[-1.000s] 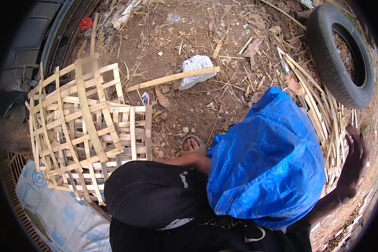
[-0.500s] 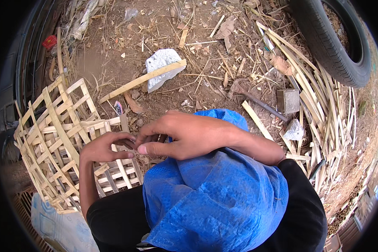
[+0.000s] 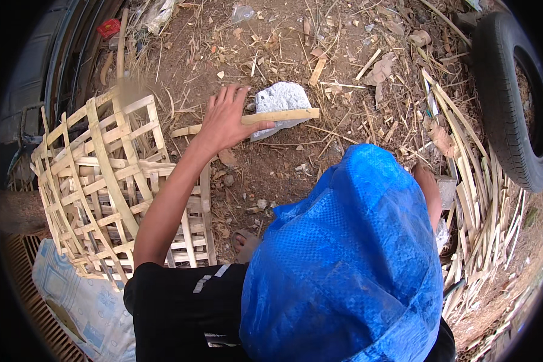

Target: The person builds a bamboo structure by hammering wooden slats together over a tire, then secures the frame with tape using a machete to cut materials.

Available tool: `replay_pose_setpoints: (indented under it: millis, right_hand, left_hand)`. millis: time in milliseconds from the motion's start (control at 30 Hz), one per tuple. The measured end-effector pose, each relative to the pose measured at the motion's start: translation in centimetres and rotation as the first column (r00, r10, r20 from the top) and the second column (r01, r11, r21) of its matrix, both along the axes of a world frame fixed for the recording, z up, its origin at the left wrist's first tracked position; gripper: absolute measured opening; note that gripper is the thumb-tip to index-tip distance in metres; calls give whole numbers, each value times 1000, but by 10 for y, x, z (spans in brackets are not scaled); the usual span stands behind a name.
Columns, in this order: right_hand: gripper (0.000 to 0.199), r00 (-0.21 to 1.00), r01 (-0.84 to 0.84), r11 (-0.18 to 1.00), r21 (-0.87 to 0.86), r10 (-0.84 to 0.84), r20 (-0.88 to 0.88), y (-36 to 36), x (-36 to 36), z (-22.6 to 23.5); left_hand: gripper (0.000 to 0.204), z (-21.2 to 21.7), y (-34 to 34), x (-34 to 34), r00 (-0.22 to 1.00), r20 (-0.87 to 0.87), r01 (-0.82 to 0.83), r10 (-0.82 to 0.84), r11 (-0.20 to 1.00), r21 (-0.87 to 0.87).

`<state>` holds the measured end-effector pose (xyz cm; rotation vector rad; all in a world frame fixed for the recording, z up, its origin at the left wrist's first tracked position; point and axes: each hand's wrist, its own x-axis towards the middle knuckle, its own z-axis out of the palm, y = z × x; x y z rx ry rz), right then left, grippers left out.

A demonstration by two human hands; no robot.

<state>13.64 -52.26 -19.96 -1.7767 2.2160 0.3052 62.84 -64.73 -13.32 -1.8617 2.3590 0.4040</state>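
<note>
My left hand [image 3: 226, 117] reaches forward over the dirt with fingers spread and lies on a pale bamboo strip [image 3: 283, 115], thumb resting on top of it. One end of the strip rests on a grey stone [image 3: 280, 96]. A blue woven tarp [image 3: 356, 259] covers my lap. My right arm [image 3: 427, 184] shows only as a sliver beyond the tarp's far edge; the hand itself is hidden, close to a flat grey object [image 3: 447, 192]. A half-woven bamboo lattice basket [image 3: 114, 181] lies at my left.
A black tyre [image 3: 513, 96] lies at the upper right, with a heap of split bamboo strips [image 3: 476, 199] in front of it. My sandalled foot [image 3: 247, 241] shows by the basket. A patterned sack [image 3: 78, 301] lies lower left. Chips and straw litter the ground.
Both hands were together over the tarp; now the left has stretched out to the bamboo strip on the stone, and the right has dropped behind the tarp on the right.
</note>
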Motion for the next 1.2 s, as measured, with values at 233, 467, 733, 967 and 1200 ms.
replay_pose_setpoints:
  millis: [233, 467, 733, 967, 1200]
  right_hand:
    - [65, 998, 67, 989, 128, -67, -6, 45, -33, -33]
    - [67, 998, 43, 993, 108, -49, 48, 58, -24, -15]
    - [69, 997, 8, 1000, -9, -8, 73, 65, 3, 29]
    - [68, 982, 19, 992, 124, -42, 182, 82, -1, 12]
    - [35, 911, 215, 974, 77, -228, 344, 128, -41, -59]
  left_hand:
    - [103, -63, 30, -5, 904, -269, -359, 331, 932, -60]
    - [57, -22, 22, -24, 681, -727, -357, 89, 907, -223]
    - [72, 61, 135, -183, 63, -996, 822, 61, 562, 86]
    - [76, -18, 263, -169, 107, -947, 963, 302, 204, 174]
    - [80, 9, 240, -125, 311, -917, 919, 250, 167, 358]
